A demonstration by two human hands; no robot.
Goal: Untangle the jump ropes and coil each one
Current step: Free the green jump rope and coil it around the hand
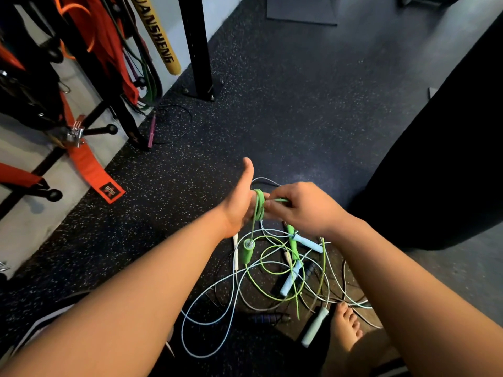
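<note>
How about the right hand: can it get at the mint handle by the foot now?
Probably not yet: the right hand pinches the green rope wound round the left hand. The mint handle lies uncovered, so likely yes once it lets go.

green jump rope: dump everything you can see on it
The thin bright-green plastic-looking jump rope is wound in several loops round the left hand; the right hand pinches its cord. One green foam-looking cylindrical handle hangs below the left hand, the other lies on the speckled black floor, where slack cord loops among pale blue ropes.
</note>
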